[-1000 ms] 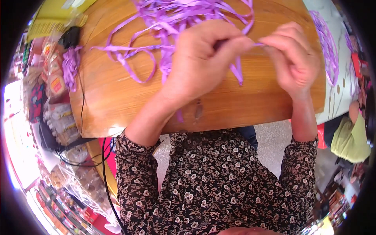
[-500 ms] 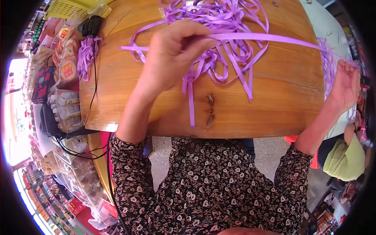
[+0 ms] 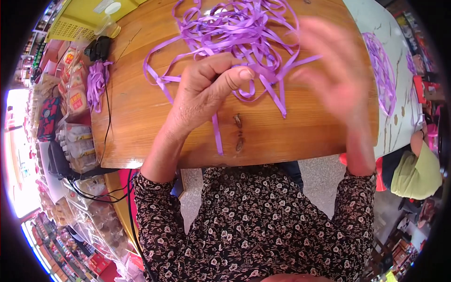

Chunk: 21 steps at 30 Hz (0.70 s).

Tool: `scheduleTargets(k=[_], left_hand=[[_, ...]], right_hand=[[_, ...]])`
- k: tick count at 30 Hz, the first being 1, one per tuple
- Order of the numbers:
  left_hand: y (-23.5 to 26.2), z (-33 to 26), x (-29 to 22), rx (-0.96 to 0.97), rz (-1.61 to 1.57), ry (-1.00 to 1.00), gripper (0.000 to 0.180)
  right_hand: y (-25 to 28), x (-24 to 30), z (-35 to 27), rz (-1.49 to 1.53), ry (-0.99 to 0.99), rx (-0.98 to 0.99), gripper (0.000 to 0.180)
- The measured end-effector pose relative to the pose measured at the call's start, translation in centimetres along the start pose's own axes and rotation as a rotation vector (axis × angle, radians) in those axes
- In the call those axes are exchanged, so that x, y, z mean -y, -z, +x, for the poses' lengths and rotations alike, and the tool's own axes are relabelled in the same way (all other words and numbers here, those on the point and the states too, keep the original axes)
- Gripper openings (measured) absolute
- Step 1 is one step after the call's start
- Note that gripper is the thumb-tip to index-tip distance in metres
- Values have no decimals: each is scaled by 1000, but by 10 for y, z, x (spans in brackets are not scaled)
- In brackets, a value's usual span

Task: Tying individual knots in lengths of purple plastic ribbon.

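My left hand [image 3: 202,91] is over the middle of the wooden table, thumb pressed against curled fingers. It pinches a flat purple ribbon [image 3: 264,71], part of which comes out on the right side of the fingertips. My right hand [image 3: 336,75] hovers to the right, smeared by motion, with its thumb and fingers apart and nothing seen in it. A tangled pile of purple ribbons [image 3: 225,35] lies just beyond the left hand, its loose ends trailing toward me. Some ribbon behind my left hand is hidden.
The wooden table [image 3: 300,136] adjoins a white marbled surface [image 3: 392,129], where a looped purple bundle [image 3: 381,75] lies. At the far left are a yellow basket [image 3: 70,26], a black clip-like object [image 3: 98,48], a hanging purple bundle [image 3: 97,84] and a black cable [image 3: 109,117].
My right hand has come back from the far right toward the middle and its fingers have opened, letting go of the stretched ribbon. My left hand has stayed pinched, slightly lower. The view has shifted.
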<state>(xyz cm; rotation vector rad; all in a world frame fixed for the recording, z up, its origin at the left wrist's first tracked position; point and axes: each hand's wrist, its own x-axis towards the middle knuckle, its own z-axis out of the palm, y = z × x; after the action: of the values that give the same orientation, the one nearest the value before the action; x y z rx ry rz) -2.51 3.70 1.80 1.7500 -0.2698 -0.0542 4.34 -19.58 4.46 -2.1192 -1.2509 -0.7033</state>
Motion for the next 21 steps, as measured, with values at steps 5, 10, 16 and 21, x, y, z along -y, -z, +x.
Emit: scheduleTargets(k=[5, 10, 16, 21], left_hand=[[-19, -3, -12, 68, -168, 3, 29], [-16, -7, -9, 64, -152, 11, 23], [-1, -11, 0, -105, 203, -56, 10], [46, -29, 7, -251, 262, -188, 8]], right_hand=[[-38, 19, 2, 334, 123, 22, 40], [-39, 17, -2, 342, 166, -52, 26], [-17, 8, -8, 161, 86, -5, 18], [26, -22, -37, 111, -324, -196, 8]])
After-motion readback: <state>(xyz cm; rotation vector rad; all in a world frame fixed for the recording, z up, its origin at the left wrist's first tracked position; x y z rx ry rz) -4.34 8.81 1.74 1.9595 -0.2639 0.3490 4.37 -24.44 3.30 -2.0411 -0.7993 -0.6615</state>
